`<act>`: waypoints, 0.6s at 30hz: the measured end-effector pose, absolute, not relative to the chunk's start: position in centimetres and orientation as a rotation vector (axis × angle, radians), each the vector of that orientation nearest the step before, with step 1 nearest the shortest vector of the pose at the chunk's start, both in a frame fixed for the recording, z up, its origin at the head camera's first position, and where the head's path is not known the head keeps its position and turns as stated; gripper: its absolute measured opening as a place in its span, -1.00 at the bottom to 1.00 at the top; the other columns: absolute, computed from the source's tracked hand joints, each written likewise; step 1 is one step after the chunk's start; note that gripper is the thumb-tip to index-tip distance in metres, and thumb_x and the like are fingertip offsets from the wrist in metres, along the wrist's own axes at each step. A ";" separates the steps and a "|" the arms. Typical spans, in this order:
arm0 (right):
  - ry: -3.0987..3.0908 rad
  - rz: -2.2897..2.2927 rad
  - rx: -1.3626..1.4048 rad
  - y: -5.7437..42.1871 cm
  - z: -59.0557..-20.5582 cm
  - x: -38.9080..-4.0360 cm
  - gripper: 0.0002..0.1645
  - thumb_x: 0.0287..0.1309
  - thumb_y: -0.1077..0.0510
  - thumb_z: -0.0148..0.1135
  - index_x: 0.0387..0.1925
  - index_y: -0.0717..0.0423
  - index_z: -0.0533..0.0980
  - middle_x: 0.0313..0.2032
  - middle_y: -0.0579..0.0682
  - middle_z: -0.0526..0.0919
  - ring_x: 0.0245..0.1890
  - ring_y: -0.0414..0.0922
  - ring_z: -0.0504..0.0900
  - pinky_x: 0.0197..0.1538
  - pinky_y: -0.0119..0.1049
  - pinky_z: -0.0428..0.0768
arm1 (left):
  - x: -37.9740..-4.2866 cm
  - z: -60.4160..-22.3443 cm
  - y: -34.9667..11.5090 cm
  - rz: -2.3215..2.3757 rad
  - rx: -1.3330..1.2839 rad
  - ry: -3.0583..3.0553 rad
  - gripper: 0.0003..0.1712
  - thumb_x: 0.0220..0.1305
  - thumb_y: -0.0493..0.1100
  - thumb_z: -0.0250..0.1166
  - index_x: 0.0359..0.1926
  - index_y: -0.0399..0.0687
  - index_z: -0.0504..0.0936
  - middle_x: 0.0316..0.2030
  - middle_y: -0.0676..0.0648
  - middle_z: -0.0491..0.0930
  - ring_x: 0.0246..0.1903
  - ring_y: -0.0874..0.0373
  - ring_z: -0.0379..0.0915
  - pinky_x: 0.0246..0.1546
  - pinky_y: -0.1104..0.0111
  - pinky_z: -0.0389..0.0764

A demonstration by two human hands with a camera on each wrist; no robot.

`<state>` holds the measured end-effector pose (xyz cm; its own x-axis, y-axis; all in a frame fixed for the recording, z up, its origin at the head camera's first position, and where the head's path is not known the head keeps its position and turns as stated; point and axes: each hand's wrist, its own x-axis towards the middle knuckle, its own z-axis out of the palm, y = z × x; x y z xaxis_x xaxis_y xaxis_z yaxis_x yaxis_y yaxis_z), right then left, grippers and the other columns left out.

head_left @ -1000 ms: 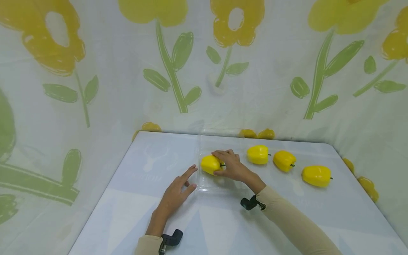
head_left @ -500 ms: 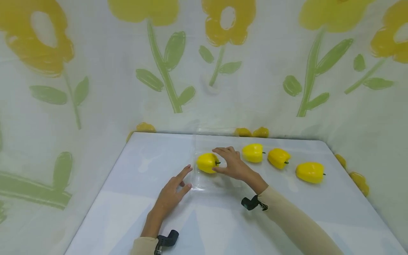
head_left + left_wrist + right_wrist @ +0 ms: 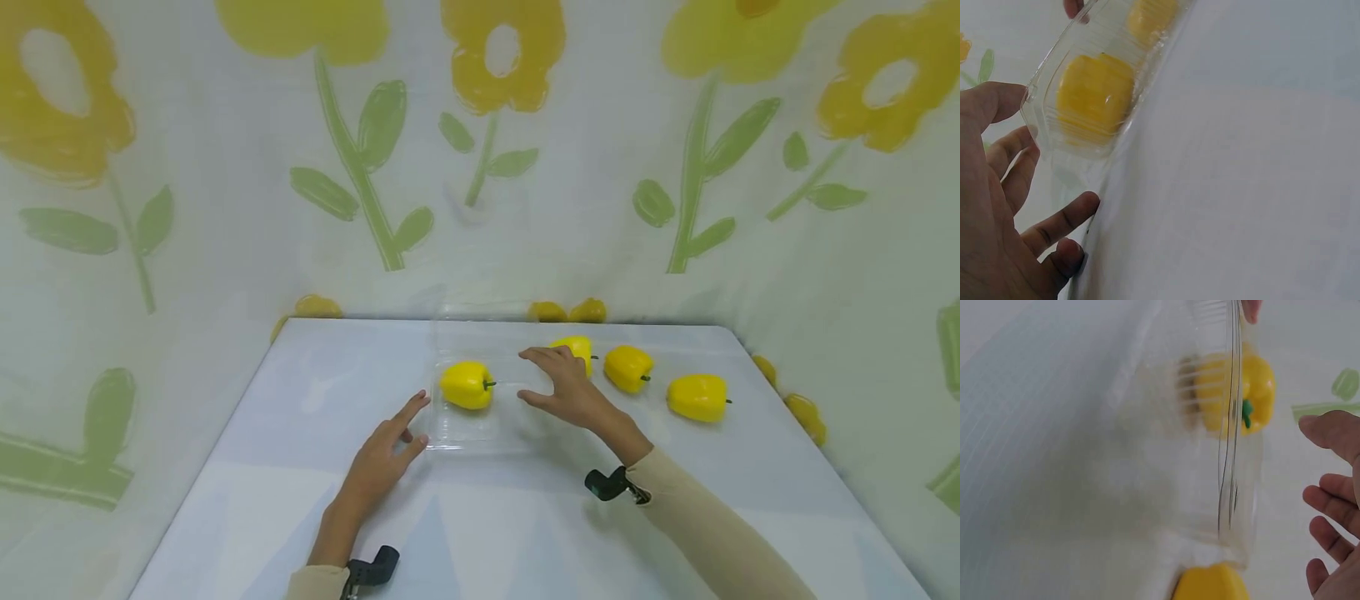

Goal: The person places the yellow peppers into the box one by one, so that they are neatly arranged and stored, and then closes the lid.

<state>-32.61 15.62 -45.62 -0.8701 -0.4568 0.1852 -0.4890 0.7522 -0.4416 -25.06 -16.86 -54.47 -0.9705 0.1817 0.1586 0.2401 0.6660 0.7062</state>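
A yellow bell pepper (image 3: 465,385) with a green stem lies on its side in the left part of a clear plastic clamshell box (image 3: 457,446). My left hand (image 3: 378,462) is at the box's left edge, fingers extended; in the left wrist view its thumb and fingertips touch the rim (image 3: 1034,94). Over the box's right side is my right hand (image 3: 573,392), thumb and fingers spread apart and holding nothing. In the right wrist view a gap separates them from the pepper (image 3: 1259,394). Behind that hand, another yellow pepper (image 3: 576,346) is partly hidden.
Two more yellow peppers, one in the middle (image 3: 628,368) and one farther right (image 3: 699,397), lie on the white table (image 3: 525,533). The box's raised clear lid (image 3: 480,321) is at the table's back edge, before a flower-printed cloth (image 3: 570,225).
My right hand has let go of the pepper and drawn back to the right. The pepper stays in the box. My left hand keeps its place at the box edge while the head view shifts.
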 end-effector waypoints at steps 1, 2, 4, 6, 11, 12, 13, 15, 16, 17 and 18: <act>-2.876 0.756 0.773 16.0 -45.6 -32.5 -0.23 0.17 -0.07 0.45 0.35 0.04 0.42 0.34 0.00 0.45 0.21 0.02 0.30 0.19 0.16 0.21 | -25.1 -54.5 -16.9 -1.206 -0.347 -2.800 -0.29 0.44 0.07 0.21 0.52 0.48 0.18 0.41 0.32 0.26 -0.17 0.18 0.34 -0.20 0.19 0.42; -2.873 0.754 0.769 16.3 -45.6 -32.5 -0.23 0.16 -0.07 0.45 0.35 0.04 0.42 0.33 0.00 0.46 0.19 0.02 0.30 0.18 0.16 0.21 | -25.1 -54.5 -17.0 -1.202 -0.344 -2.800 -0.29 0.44 0.07 0.21 0.52 0.48 0.18 0.40 0.31 0.28 -0.17 0.18 0.34 -0.20 0.19 0.42; -2.871 0.737 0.753 16.9 -45.5 -32.4 -0.24 0.16 -0.07 0.45 0.35 0.02 0.42 0.32 -0.01 0.47 0.19 0.02 0.31 0.19 0.16 0.22 | -25.2 -54.5 -17.2 -1.215 -0.343 -2.788 -0.29 0.44 0.05 0.22 0.52 0.48 0.19 0.40 0.31 0.28 -0.18 0.17 0.34 -0.18 0.17 0.42; -2.880 0.718 0.725 17.5 -45.5 -32.3 -0.24 0.16 -0.08 0.45 0.35 -0.01 0.43 0.31 -0.02 0.48 0.19 0.02 0.31 0.21 0.15 0.24 | -25.3 -54.6 -17.4 -1.212 -0.349 -2.781 -0.30 0.44 0.06 0.22 0.52 0.46 0.20 0.40 0.30 0.29 -0.18 0.17 0.34 -0.18 0.17 0.42; -2.921 0.695 0.655 19.0 -45.5 -32.1 -0.22 0.16 -0.09 0.44 0.36 0.01 0.42 0.32 0.00 0.47 0.24 0.06 0.27 0.24 0.16 0.22 | -25.2 -54.7 -17.8 -1.201 -0.381 -2.776 -0.30 0.44 0.10 0.20 0.53 0.44 0.19 0.38 0.25 0.33 -0.17 0.18 0.35 -0.17 0.16 0.43; -2.927 0.695 0.643 19.4 -45.5 -32.1 -0.22 0.16 -0.09 0.44 0.37 0.02 0.41 0.32 0.01 0.47 0.24 0.07 0.26 0.24 0.16 0.21 | -25.2 -54.7 -17.8 -1.205 -0.386 -2.773 -0.30 0.45 0.10 0.20 0.53 0.44 0.18 0.38 0.25 0.34 -0.18 0.17 0.35 -0.17 0.15 0.42; -2.931 0.695 0.634 19.7 -45.5 -32.0 -0.21 0.17 -0.08 0.44 0.37 0.03 0.41 0.32 0.02 0.47 0.25 0.07 0.26 0.24 0.17 0.20 | -25.2 -54.7 -17.8 -1.203 -0.392 -2.770 -0.30 0.45 0.10 0.19 0.53 0.43 0.18 0.36 0.23 0.35 -0.18 0.17 0.35 -0.17 0.15 0.42; -2.932 0.695 0.615 20.3 -45.3 -31.9 -0.21 0.16 -0.08 0.45 0.37 0.04 0.41 0.32 0.04 0.46 0.25 0.08 0.26 0.23 0.17 0.19 | -25.1 -54.7 -17.8 -1.203 -0.392 -2.766 -0.29 0.45 0.11 0.19 0.53 0.44 0.17 0.34 0.23 0.37 -0.18 0.17 0.35 -0.16 0.13 0.43; -2.932 0.696 0.605 20.5 -45.1 -31.9 -0.20 0.15 -0.07 0.46 0.37 0.05 0.41 0.32 0.04 0.46 0.25 0.09 0.26 0.22 0.16 0.19 | -25.2 -54.7 -17.8 -1.204 -0.390 -2.766 -0.29 0.45 0.10 0.19 0.53 0.44 0.17 0.37 0.23 0.35 -0.17 0.17 0.35 -0.15 0.13 0.43; -2.930 0.696 0.596 20.8 -45.0 -31.8 -0.20 0.15 -0.06 0.46 0.37 0.05 0.41 0.33 0.06 0.45 0.25 0.09 0.27 0.22 0.16 0.18 | -25.2 -54.6 -17.8 -1.207 -0.389 -2.768 -0.30 0.45 0.10 0.18 0.53 0.45 0.17 0.38 0.24 0.33 -0.17 0.17 0.35 -0.15 0.12 0.43; -2.929 0.686 0.588 21.1 -44.8 -31.8 -0.20 0.14 -0.06 0.47 0.37 0.06 0.41 0.33 0.06 0.45 0.25 0.09 0.27 0.22 0.16 0.18 | -25.2 -54.6 -17.7 -1.210 -0.389 -2.770 -0.30 0.46 0.09 0.18 0.53 0.46 0.16 0.39 0.24 0.32 -0.16 0.17 0.35 -0.14 0.12 0.43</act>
<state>-31.78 21.14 -44.84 -0.9235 -0.3491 0.1588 -0.3833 0.8265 -0.4122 -25.17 -17.74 -54.61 -0.9631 0.1943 0.1864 0.2688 0.6527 0.7083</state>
